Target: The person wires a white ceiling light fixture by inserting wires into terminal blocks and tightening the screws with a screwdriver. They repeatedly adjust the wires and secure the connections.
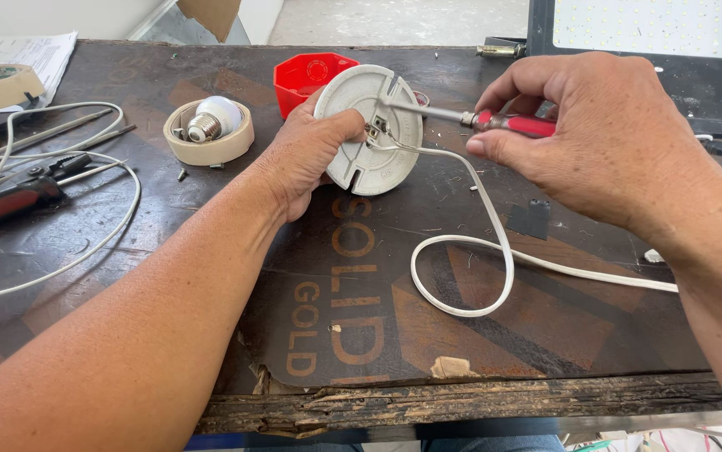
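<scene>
Dark, worn wood forms the bench (210,251), its front edge splintered. Over it the left hand (306,159) reaches in from the lower left, forearm stretched long across the surface, fingers and thumb clamped on the edge of a round white lamp base (357,159) held tilted on its rim, back side facing up. The right hand (603,138) comes from the right, wrist bent, fingers closed around the red handle of a screwdriver (495,123) whose shaft meets the base's centre terminal. A white cord (495,251) loops from that terminal across the bench. Behind stands a red plastic box (306,75); left, a tape roll (210,144) cradles a bulb (214,117).
</scene>
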